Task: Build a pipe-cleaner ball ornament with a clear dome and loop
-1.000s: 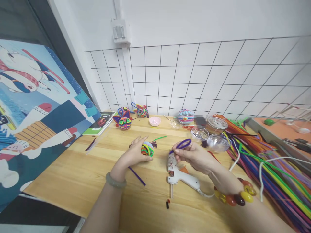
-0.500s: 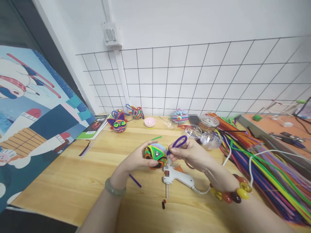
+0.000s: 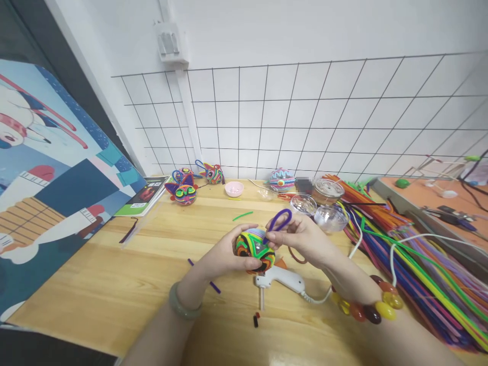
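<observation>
My left hand (image 3: 231, 255) is closed round a ball covered in coloured pipe cleaners (image 3: 254, 252), with green, yellow, orange and black bands and a small bare patch. Between the thumb and fingers of my right hand (image 3: 295, 236) is a purple pipe cleaner loop (image 3: 281, 219), its lower end at the ball's upper right. Whether the end touches the ball I cannot tell. Below the ball lies a white glue gun (image 3: 284, 278), its nozzle hidden behind the ball. A purple pipe cleaner piece (image 3: 214, 287) lies by my left wrist, and a green piece (image 3: 243, 216) lies beyond the ball.
Finished pipe cleaner balls (image 3: 185, 194) stand at the back left, near a pink bowl (image 3: 234, 189). Clear plastic half-shells (image 3: 331, 219) sit behind my right hand. A large pile of pipe cleaners (image 3: 415, 264) fills the right side, crossed by a white cord (image 3: 394, 264). A picture board (image 3: 72, 188) leans at left.
My left hand has moved the ball right and slightly down, bringing it against the purple loop's end and over the glue gun's front. My right hand still pinches the loop.
</observation>
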Available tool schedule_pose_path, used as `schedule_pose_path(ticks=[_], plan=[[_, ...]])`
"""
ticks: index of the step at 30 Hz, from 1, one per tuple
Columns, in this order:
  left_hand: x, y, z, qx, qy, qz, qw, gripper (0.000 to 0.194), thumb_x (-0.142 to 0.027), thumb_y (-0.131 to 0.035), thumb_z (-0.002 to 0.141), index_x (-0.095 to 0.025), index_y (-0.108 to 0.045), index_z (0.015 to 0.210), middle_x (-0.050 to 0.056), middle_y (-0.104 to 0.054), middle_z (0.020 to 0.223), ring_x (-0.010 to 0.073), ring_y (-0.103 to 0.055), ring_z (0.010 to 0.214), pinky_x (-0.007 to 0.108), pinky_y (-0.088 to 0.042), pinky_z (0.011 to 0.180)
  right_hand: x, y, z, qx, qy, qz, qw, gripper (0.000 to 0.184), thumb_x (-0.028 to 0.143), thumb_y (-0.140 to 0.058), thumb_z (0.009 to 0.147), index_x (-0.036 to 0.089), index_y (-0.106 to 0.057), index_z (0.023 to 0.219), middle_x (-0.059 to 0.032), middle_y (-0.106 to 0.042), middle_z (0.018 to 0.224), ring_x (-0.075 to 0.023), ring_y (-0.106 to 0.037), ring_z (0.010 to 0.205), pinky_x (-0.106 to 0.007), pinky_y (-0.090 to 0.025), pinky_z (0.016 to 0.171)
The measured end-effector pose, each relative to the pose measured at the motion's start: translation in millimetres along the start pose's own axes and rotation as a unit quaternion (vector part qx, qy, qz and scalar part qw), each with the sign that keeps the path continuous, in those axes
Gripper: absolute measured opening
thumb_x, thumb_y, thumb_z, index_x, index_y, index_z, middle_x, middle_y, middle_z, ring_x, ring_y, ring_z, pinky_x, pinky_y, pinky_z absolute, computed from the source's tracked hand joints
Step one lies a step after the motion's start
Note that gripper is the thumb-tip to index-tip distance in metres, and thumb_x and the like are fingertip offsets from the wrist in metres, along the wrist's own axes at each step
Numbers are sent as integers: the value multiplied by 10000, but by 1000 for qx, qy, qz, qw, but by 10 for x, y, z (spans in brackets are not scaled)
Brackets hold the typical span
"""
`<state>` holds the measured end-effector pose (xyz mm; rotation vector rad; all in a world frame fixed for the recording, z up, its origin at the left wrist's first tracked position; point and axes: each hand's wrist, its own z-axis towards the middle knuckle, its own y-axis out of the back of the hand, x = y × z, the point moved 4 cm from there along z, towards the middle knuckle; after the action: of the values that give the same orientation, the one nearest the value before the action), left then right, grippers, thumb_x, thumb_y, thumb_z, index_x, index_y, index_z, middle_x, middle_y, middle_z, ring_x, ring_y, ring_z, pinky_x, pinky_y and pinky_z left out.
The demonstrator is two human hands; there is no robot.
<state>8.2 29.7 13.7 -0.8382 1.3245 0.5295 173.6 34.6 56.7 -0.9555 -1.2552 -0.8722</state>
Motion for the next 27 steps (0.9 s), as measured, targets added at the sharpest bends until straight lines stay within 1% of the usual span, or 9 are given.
schedule_pose_path(ticks=[4,7,14,18,21,24,27], plan=[[-13,-17,-6,-1,0,16,1000,786,-225,-814,625,-182,-415,1301,144,-585,1248,303,-550,1164,427,-405,981,20,-2,-2,-1,6,-22,1000,206,256,-822,632,167,-658,719,19,-678,636,-107,-633,584,-233,-520,587],[23,-11,-11,-3,5,20,1000,787,-229,-813,628,-198,-416,1306,130,-582,1261,296,-547,1170,420,-405,987,33,-6,-7,6,7,-46,999,173,256,-817,634,170,-675,684,14,-682,643,-114,-630,605,-239,-516,611],[77,-11,-17,1,14,12,1000,800,-253,-804,644,-208,-400,1333,126,-576,1277,298,-535,1188,427,-404,996,24,-1,-17,20,1,-83,996,155,280,-800,647,174,-698,695,-11,-703,675,-137,-633,637,-260,-506,640],[74,-21,-14,9,13,9,1000,785,-249,-795,657,-209,-399,1334,124,-569,1288,294,-532,1193,417,-415,988,19,-5,-12,12,-7,-68,998,172,267,-807,624,169,-678,684,0,-680,664,-120,-609,620,-245,-487,621],[81,-26,-3,7,2,10,1000,772,-249,-792,661,-216,-404,1327,120,-575,1276,290,-547,1172,418,-426,977,22,-7,-3,-14,-12,-58,998,224,263,-823,591,168,-629,653,21,-632,637,-106,-575,594,-236,-466,590],[81,-36,4,-10,-13,37,999,774,-256,-795,656,-213,-405,1323,119,-572,1272,283,-555,1154,412,-433,970,23,-9,2,-38,-16,-58,997,268,259,-829,568,173,-588,645,42,-583,606,-102,-549,574,-239,-453,574],[68,-40,3,-48,-33,96,994,791,-285,-800,646,-214,-402,1326,124,-546,1297,279,-565,1132,405,-446,955,26,-15,-1,-40,-13,-73,996,254,243,-810,584,173,-581,667,50,-568,598,-101,-537,574,-240,-444,577]])
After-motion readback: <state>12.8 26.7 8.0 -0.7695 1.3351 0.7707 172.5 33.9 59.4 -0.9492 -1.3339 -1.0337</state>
